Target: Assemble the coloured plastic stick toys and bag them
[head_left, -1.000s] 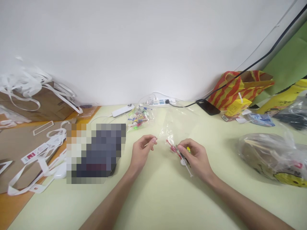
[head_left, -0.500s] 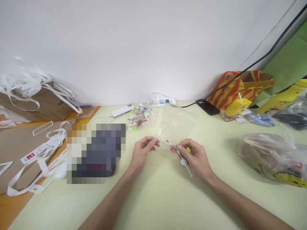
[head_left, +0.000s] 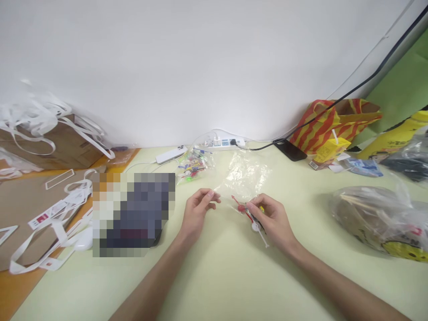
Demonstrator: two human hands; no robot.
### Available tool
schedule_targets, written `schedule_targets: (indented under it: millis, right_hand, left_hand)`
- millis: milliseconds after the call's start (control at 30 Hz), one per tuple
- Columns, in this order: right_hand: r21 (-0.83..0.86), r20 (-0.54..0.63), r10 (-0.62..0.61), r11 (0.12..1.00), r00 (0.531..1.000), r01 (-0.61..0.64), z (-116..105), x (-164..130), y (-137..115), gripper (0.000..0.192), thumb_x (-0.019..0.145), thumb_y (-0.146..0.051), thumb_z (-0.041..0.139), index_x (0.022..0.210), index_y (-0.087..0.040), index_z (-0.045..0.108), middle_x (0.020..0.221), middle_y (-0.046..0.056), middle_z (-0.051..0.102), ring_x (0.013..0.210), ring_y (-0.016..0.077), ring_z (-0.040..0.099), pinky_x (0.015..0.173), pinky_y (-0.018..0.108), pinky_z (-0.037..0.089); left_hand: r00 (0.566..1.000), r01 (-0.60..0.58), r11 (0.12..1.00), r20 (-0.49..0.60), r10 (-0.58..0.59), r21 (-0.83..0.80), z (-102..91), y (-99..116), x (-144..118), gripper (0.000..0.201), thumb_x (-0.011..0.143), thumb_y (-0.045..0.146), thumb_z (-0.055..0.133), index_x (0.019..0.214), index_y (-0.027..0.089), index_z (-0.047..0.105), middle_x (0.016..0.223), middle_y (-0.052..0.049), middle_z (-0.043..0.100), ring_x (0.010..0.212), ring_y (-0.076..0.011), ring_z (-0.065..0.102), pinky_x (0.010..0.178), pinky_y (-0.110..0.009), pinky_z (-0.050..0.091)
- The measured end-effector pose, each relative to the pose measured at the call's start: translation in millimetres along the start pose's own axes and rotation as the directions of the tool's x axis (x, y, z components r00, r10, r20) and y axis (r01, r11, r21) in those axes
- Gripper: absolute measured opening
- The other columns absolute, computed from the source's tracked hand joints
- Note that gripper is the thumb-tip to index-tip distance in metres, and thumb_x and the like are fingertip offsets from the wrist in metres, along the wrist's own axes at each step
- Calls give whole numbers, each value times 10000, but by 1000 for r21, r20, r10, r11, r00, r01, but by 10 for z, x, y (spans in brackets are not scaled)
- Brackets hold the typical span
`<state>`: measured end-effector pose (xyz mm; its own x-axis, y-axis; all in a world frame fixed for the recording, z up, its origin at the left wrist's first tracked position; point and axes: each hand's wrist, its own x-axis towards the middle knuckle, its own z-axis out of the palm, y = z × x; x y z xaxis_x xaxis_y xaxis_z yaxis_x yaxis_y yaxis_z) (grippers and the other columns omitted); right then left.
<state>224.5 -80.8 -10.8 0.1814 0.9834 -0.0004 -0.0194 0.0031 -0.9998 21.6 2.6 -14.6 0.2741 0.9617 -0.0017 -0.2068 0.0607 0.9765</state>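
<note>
My right fingers [head_left: 256, 206] are pinched shut around a small bundle of plastic picks [head_left: 249, 215], red, yellow and white, with a thin white stick poking out toward me below the right hand [head_left: 272, 218]. My left hand [head_left: 197, 210] sits just left of it, thumb and forefinger closed on the near edge of a clear plastic bag [head_left: 245, 177], which crumples up between both hands and spreads away toward the wall. All of this hovers low over the pale green table [head_left: 217, 285], about in the middle. Farther left I see a second small bag of colored picks [head_left: 193, 167], and beyond that a white remote [head_left: 171, 154] and a power strip [head_left: 222, 142] along the wall. Off to the right lies a large crinkled bag [head_left: 377, 216], and farther back a black phone [head_left: 290, 150] beside a striped paper bag [head_left: 337, 120]. At the far left, white strips [head_left: 40, 117] pile on cardboard.
</note>
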Motion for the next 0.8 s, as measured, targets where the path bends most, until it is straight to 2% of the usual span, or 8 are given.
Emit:
schedule_targets:
  millis: [133,267,367,467,567,700,800]
  right_hand:
    - [-48,17,-41,998,999,42,-19,5,12,353,883,-527,685,781,-196,617,780,37,656,600,140,539,524,272,441]
    - [-72,90,-60,995,994,67,-29,4,-15,330,908,-500,652,772,-207,581,702,3,560,589,138,489,529,274,401]
    - [-122,166,-113,983,980,134,-20,-3,-50,292,924,-440,623,752,-214,555,707,-4,537,633,145,476,595,286,398]
    - [-166,243,-157,966,957,200,-7,-10,-68,257,931,-375,595,737,-221,529,706,-15,525,674,151,464,651,292,389]
    - [-170,291,-163,961,943,219,-2,-12,-61,239,929,-356,588,742,-225,516,711,-20,519,692,156,471,676,294,396]
    - [-164,293,-165,962,942,219,-6,-9,-48,235,925,-367,593,750,-227,523,708,-26,512,688,155,493,714,300,419]
    - [-183,287,-159,959,945,217,-11,-5,-57,231,927,-358,591,750,-225,525,709,-24,524,670,149,482,661,287,394]
  left_hand:
    - [1000,14,1000,27,-13,-26,-6,3,3,240,912,422,671,885,184,659,918,-60,692,812,-169,651,690,-261,464]
    - [999,51,998,18,-50,-34,-25,-16,19,274,901,461,675,897,186,681,880,-47,672,792,-158,637,684,-249,469]
    - [998,57,998,-12,-57,-4,-41,-31,28,300,872,471,705,939,179,708,860,-46,667,788,-152,628,718,-252,487]
    - [999,47,997,2,-47,54,-52,-37,31,338,835,455,748,1025,177,719,828,-42,679,760,-149,629,732,-259,492]
    - [999,41,994,6,-42,104,-55,-35,31,358,773,413,813,1031,179,729,785,-20,675,715,-133,618,719,-251,487]
    - [999,54,993,-10,-54,106,-62,-34,34,340,737,380,849,979,170,737,763,-14,678,677,-119,608,683,-238,477]
    - [999,51,996,-19,-49,72,-75,-44,40,340,750,386,842,990,170,738,760,-20,689,687,-128,621,689,-243,484]
